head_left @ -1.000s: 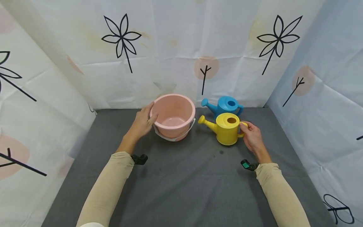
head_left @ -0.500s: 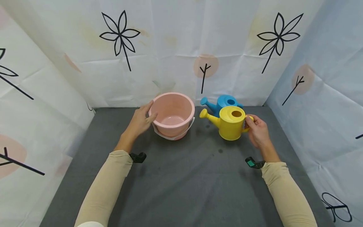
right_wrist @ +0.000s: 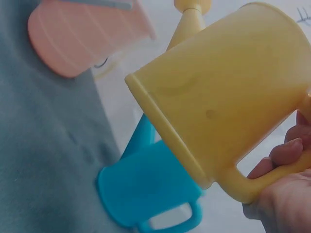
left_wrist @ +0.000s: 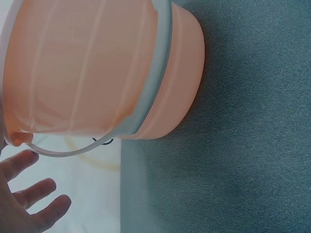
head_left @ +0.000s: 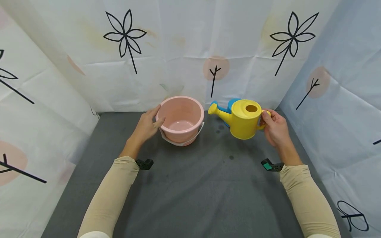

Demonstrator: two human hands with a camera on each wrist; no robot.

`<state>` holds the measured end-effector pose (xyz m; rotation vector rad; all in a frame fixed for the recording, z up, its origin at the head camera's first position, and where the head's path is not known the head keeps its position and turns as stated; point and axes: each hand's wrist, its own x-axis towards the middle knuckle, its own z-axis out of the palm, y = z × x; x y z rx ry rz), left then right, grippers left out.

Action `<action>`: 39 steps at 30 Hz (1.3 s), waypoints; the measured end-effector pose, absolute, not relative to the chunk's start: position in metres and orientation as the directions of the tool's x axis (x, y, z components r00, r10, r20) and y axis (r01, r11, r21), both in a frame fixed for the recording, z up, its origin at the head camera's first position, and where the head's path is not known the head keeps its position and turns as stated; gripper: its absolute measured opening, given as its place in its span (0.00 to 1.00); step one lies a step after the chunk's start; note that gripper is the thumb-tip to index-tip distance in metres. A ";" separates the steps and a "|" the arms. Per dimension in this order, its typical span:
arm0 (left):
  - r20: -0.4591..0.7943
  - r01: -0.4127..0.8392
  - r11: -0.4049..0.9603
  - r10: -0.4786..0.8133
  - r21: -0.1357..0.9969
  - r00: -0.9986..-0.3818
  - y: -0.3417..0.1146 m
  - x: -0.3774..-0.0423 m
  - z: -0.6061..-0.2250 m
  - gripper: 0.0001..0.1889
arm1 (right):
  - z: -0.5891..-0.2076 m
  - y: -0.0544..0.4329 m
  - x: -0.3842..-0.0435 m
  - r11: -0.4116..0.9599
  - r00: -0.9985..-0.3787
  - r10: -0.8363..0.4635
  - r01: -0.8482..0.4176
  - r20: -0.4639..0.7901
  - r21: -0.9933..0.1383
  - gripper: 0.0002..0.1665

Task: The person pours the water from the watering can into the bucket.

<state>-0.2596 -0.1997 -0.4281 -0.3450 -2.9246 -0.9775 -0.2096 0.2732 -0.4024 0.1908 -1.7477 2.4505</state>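
Note:
A pink bucket [head_left: 180, 115] with a white handle stands upright on the grey cloth. My left hand [head_left: 147, 125] rests at its left rim, thumb reaching over the edge. In the left wrist view several fingers [left_wrist: 44, 189] extend loosely beside the bucket wall. My right hand [head_left: 276, 129] grips the handle of a yellow watering can [head_left: 245, 122], fingers curled round it. The can is held up off the cloth, spout pointing left. Behind it stands a blue watering can [head_left: 232, 104], mostly hidden in the head view; the right wrist view shows its body [right_wrist: 148, 187] below the yellow one.
A grey cloth [head_left: 190, 195] covers the table. White patterned sheets [head_left: 178, 39] rise behind and at both sides, close behind the bucket and the blue can. Small dark spots mark the cloth near the cans.
My right hand has lifted the yellow watering can upward and slightly right, so it now covers most of the blue one. My left hand stays at the bucket's rim.

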 end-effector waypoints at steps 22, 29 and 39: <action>0.153 0.254 0.723 0.204 0.642 -0.967 -0.200 -0.258 -0.430 0.36 | -0.359 0.225 -0.213 -0.192 -0.960 -0.102 -0.237 0.260 -0.952 0.11; 0.149 0.249 0.726 0.200 0.641 -0.968 -0.203 -0.258 -0.430 0.37 | -0.353 0.214 -0.219 -0.122 -0.955 -0.139 -0.246 0.262 -0.962 0.12; 0.135 0.232 0.726 0.191 0.648 -0.972 -0.201 -0.258 -0.430 0.37 | -0.345 0.202 -0.222 0.048 -0.970 -0.118 -0.218 0.211 -0.975 0.11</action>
